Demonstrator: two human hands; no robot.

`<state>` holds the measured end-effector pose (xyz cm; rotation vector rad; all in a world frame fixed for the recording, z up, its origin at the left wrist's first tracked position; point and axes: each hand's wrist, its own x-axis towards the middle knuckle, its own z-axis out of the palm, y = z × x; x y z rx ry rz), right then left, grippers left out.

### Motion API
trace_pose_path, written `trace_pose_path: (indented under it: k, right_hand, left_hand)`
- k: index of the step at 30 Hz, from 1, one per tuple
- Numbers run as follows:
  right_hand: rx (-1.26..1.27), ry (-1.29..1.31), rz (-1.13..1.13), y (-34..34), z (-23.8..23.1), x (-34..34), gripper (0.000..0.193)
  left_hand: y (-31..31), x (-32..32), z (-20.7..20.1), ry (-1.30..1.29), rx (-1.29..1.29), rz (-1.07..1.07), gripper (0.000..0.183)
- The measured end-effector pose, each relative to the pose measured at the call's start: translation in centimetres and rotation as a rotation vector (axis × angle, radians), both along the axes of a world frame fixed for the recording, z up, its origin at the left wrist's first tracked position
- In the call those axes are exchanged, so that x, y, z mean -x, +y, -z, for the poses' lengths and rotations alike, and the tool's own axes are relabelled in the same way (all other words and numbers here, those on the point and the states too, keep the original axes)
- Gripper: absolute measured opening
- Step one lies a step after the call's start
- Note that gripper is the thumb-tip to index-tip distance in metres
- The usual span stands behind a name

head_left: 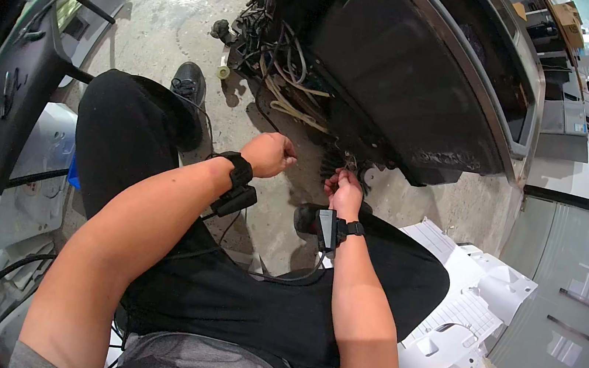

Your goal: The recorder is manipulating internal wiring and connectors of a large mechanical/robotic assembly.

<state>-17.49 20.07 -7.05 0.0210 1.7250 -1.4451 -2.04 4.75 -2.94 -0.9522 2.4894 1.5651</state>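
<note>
My left hand (pixel 268 155) is closed over the floor, its fingers curled and pinched together. Anything between those fingertips is too small to make out. Close to its right, my right hand (pixel 345 192) pinches at the lower edge of a large dark machine casing (pixel 406 72). What its fingertips grip is hidden among small wires and dark parts (pixel 348 163) there. Beige cables (pixel 297 110) run along the casing's left side, just beyond my left hand. Black straps with small boxes sit on both wrists, the left box (pixel 235 198) and the right box (pixel 328 230) trailing cables.
A thick tangle of black cables (pixel 263 1) lies at the casing's upper left. White plastic panels (pixel 462 295) are stacked by my right knee. To the left stand a black frame (pixel 29 82) and pale plastic parts (pixel 27 212). Glass-fronted cabinets (pixel 555 293) line the right.
</note>
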Motion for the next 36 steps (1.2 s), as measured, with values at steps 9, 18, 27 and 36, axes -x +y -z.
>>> trace_pose_path:
  k: [9, 18, 27, 36]
  right_hand:
    - [-0.043, 0.003, 0.062, -1.0, -0.2, -0.3, 0.014]
    - [0.1, -0.179, 0.193, -0.7, 0.8, -0.2, 0.011]
    - [0.013, 0.057, 0.065, 0.1, 2.0, -0.7, 0.023]
    - [0.158, -0.392, 0.366, 1.3, 0.6, -2.1, 0.025]
  left_hand:
    - [0.2, 0.0, 0.5, -0.023, 0.031, 0.033, 0.021]
    - [2.1, 4.1, 0.9, 0.123, 0.027, 0.009, 0.025]
    - [2.6, 10.0, 2.8, -0.153, 0.057, 0.098, 0.043]
    - [2.1, 11.2, 2.6, -0.143, -0.084, 0.144, 0.044]
